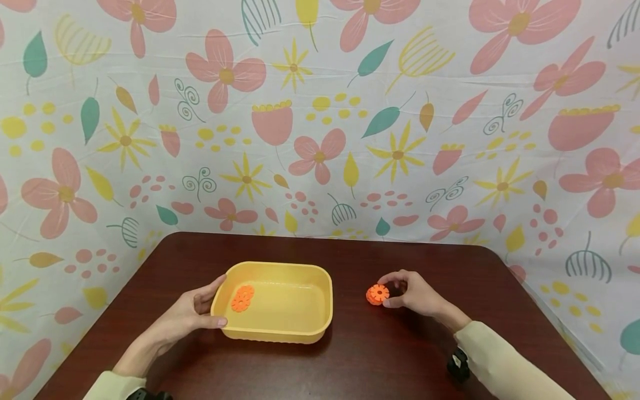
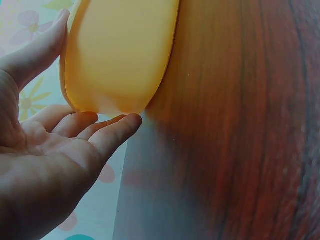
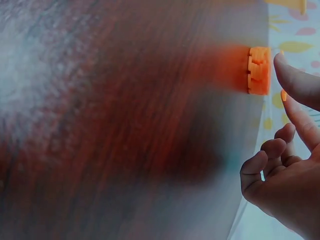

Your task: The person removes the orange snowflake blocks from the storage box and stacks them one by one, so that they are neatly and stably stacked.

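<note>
A yellow plastic tub (image 1: 280,335) stands on the table, with a few flat orange flower-shaped discs (image 1: 242,298) inside at its left. My left hand (image 1: 192,311) holds the tub's left end, thumb at the near corner and fingers toward the far one; the left wrist view shows the fingertips against the tub (image 2: 120,55). Right of the tub, my right hand (image 1: 415,294) pinches a notched orange disc (image 1: 380,293) between thumb and index finger. Close behind that disc is a small stack of orange discs (image 3: 259,71), partly covered in the head view.
The dark brown wooden table (image 1: 350,366) ends at a back edge against a white cloth (image 1: 320,211) printed with flowers and leaves. The cloth also hangs along both sides. A dark band (image 1: 457,365) is on the right wrist.
</note>
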Motion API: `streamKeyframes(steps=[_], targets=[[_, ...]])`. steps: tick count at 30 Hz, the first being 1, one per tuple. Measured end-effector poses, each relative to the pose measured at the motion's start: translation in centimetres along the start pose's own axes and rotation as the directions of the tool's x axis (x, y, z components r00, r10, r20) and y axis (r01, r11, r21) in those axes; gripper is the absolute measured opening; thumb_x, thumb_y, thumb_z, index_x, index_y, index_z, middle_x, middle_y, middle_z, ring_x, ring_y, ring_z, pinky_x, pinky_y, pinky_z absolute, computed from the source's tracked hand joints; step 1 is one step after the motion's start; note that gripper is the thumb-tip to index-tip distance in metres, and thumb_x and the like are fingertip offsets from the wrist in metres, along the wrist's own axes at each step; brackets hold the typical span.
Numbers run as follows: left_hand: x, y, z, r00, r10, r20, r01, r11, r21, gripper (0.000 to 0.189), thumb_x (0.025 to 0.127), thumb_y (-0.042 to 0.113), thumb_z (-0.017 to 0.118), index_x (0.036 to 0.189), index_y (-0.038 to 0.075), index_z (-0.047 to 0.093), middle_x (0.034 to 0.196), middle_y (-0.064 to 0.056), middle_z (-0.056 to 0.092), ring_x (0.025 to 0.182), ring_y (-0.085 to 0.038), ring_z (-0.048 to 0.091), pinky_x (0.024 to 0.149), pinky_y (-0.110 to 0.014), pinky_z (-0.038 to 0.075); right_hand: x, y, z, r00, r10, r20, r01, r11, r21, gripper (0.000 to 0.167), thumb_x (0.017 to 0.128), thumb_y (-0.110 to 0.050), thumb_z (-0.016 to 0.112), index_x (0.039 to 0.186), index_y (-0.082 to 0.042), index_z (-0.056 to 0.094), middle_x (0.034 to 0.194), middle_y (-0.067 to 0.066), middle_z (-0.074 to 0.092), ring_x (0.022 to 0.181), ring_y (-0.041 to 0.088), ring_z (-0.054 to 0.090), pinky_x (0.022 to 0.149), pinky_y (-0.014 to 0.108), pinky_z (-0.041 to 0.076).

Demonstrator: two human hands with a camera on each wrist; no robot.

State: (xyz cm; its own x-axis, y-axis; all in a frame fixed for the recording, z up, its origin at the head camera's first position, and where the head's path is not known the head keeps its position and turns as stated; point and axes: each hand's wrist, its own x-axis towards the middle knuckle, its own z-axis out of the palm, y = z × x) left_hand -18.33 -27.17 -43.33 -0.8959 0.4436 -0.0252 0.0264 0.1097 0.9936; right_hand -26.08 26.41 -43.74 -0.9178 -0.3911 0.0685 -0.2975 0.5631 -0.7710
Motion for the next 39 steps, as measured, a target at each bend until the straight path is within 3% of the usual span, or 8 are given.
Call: streamKeyframes(steps=[39], targets=[[-0.08, 0.03, -0.06, 1.000, -0.001, 0.018, 0.001, 1.000, -0.022, 0.093, 0.098, 0.001, 0.073, 0.169, 0.003, 0.012, 0.166, -0.030, 0.026, 0.141, -0.043, 0.048, 0.099, -0.033, 0.054, 0.16, 0.36, 0.74, 1.000, -0.002, 0.003, 0.002, 1.000, -0.016, 0.043, 0.081, -0.009, 0.092, 0.120, -0.005, 0.076, 0.096, 0.011, 0.056, 0.091, 0.029, 0.046, 0.074, 0.036, 0.038]])
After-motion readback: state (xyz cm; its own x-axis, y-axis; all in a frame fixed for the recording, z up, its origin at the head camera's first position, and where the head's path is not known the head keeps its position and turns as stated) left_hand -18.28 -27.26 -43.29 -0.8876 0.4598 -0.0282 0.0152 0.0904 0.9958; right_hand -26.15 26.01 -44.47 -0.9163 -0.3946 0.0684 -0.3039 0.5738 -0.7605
